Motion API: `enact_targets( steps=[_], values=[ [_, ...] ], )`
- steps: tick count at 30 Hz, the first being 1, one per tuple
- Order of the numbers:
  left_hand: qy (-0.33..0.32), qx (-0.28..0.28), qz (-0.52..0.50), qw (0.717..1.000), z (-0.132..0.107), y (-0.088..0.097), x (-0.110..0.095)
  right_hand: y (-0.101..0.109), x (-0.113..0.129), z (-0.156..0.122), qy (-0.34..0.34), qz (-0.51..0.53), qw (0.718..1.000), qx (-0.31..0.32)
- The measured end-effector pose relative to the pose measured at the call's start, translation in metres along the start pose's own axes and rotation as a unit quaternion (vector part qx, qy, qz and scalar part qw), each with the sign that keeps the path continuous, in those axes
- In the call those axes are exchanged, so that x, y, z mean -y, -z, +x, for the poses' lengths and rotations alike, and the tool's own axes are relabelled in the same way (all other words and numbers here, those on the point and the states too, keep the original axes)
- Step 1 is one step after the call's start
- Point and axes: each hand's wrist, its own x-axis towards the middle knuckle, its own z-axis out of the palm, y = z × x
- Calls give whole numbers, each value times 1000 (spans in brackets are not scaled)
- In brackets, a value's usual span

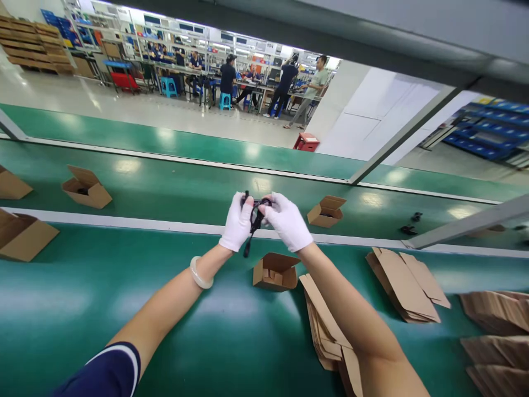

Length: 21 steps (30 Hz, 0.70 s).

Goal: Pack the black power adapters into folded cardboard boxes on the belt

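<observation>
My left hand (237, 221) and my right hand (287, 221), both in white gloves, grip a coiled black cable (256, 216) between them, and its plug end hangs below. Directly below the hands, an open small cardboard box (275, 271) sits on the near green conveyor belt (61, 309). Another open box (326, 212) stands on the far belt (198, 190) to the right of my right hand. Flat cardboard blanks (326, 322) lie under my right forearm. A pale bangle (200, 272) circles my left wrist.
More open boxes (86, 187) sit at the left on the belts. Stacked flat blanks (407, 286) lie at the right. Small black items (413, 223) rest on the far belt. A white rail (173, 225) divides the belts. Beyond, people work at benches (227, 77) among shelving.
</observation>
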Motion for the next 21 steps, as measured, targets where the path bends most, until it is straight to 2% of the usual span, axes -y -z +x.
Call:
enact_targets(
  steps=[2,5,9,11,13,15,18,19,21],
  values=[
    [-37,17,66,997,-17,-2,-9,-5,7,-12,-3,-12,1000,8],
    [-60,73,101,990,-33,-1,-21,-5,10,-29,8,-21,1000,-10],
    [-75,172,89,978,-49,7,-27,5,10,-53,17,-14,994,-106],
    [-63,193,93,975,-61,14,-19,14,6,-66,23,-17,984,-177],
    [-31,185,127,974,-76,20,-4,21,-5,-81,27,-37,970,-240],
    [11,187,179,966,-92,22,16,26,-21,-96,33,-101,958,-266],
    [45,229,243,942,-108,17,42,27,-44,-114,73,-279,930,-227],
    [44,243,250,936,-111,15,47,26,-50,-117,83,-350,914,-189],
    [37,263,249,931,-112,10,54,24,-54,-118,72,-497,863,-48]
  ],
)
